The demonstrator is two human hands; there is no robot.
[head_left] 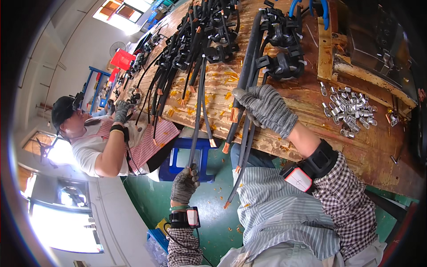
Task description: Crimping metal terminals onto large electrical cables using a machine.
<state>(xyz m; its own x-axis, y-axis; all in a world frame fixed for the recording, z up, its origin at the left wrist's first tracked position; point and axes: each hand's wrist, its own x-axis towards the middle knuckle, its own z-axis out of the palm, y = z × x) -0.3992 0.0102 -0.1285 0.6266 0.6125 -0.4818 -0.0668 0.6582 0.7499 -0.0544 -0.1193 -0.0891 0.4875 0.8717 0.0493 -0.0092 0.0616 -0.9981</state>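
Note:
My left hand, in a grey knitted glove, is closed around the lower end of a black cable that hangs over the table edge. The cable's tip is hidden in the fist. My right hand, gloved alike, is closed on a few thick black cables at the table's edge. Several bare copper ends stick out below and beside it. These cables run up to black coiled bundles on the table. Another cable with a copper end hangs between my hands.
A worn wooden table carries more cable bundles, a heap of silver terminal lugs and a metal machine. Blue-handled pliers lie at the back. A co-worker sits at left, near a blue stool.

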